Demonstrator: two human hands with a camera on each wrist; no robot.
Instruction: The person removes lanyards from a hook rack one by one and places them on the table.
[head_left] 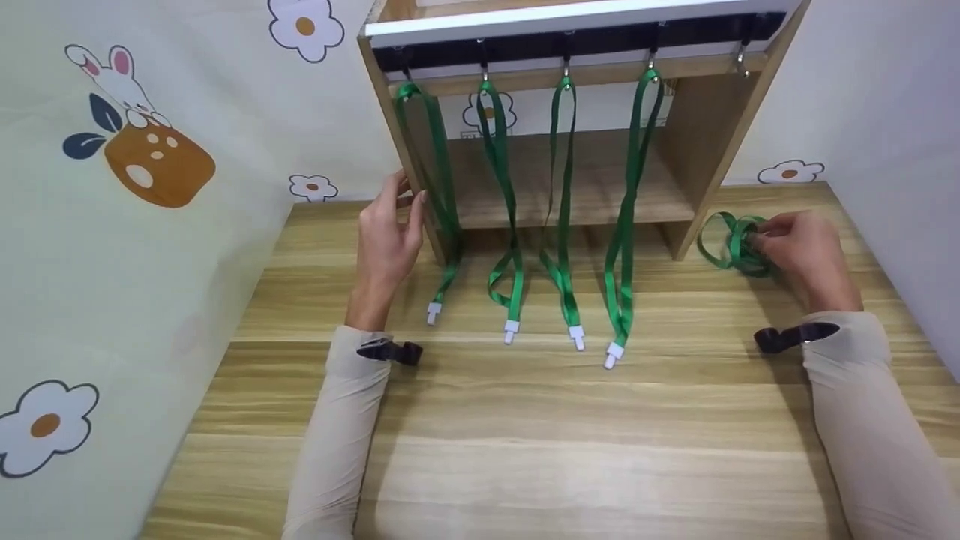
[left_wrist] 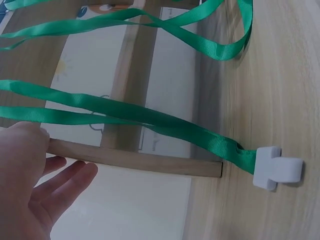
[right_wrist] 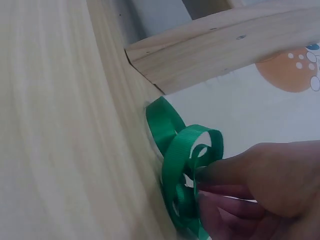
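A small wooden shelf rack [head_left: 720, 135] stands at the back of the table, with a row of metal hooks along its dark top strip. Four of the hooks each carry a green lanyard [head_left: 628, 217] that ends in a white clip [left_wrist: 277, 168]; the rightmost hook [head_left: 742, 61] is bare. My left hand [head_left: 388, 232] holds the rack's left side panel [left_wrist: 135, 160], thumb near the front edge and fingers on the outer side. Right of the rack, my right hand [head_left: 806, 251] pinches a coiled green lanyard [right_wrist: 175, 155] at the table surface. Its clip is not visible.
The wood-grain table [head_left: 570, 450] spreads out in front of the rack. Behind and to the left stands a pale wall covering [head_left: 247, 112] printed with flowers and a rabbit. A plain light wall [head_left: 900, 135] borders the right side.
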